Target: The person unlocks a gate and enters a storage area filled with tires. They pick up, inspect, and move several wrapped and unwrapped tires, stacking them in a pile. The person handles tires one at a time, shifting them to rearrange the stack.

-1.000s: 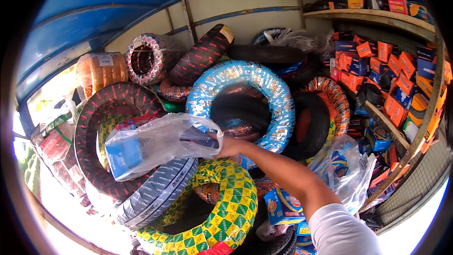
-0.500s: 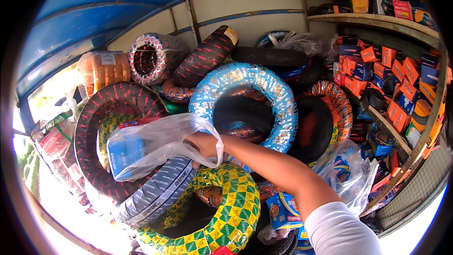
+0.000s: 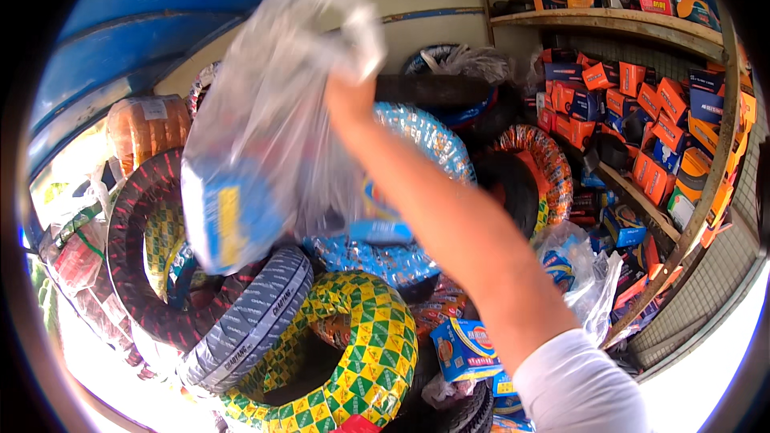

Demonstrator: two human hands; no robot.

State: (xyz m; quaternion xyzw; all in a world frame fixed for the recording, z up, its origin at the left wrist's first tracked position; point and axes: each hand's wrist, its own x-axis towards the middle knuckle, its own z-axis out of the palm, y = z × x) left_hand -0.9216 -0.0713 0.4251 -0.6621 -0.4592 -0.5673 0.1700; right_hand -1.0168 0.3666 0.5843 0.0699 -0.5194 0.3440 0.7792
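Note:
My right hand [image 3: 350,103], blurred by motion, is raised over the pile of tyres with its fingers closed on the top of a clear plastic bag [image 3: 269,92]. Inside the hanging bag a blue box with a yellow patch [image 3: 241,216] shows through at the lower left. Another blue box [image 3: 381,231] shows beside my forearm; I cannot tell if it is in the bag. Behind the arm lies a blue-wrapped tyre [image 3: 445,144], partly covered. Below the bag are a grey-wrapped tyre [image 3: 249,329] and a green and yellow checked tyre [image 3: 381,353]. My left hand is not in view.
A dark tyre with red marks [image 3: 128,248] leans at the left, under an orange-wrapped bundle [image 3: 148,132]. On the right, wooden shelves [image 3: 618,22] hold many orange and dark boxes [image 3: 642,112]. Blue boxes [image 3: 469,349] and a clear plastic bag [image 3: 597,273] lie near my sleeve.
My right hand has lifted the plastic bag up off the tyres, so it now hangs tall with the blue box at its bottom. The view has shifted slightly right.

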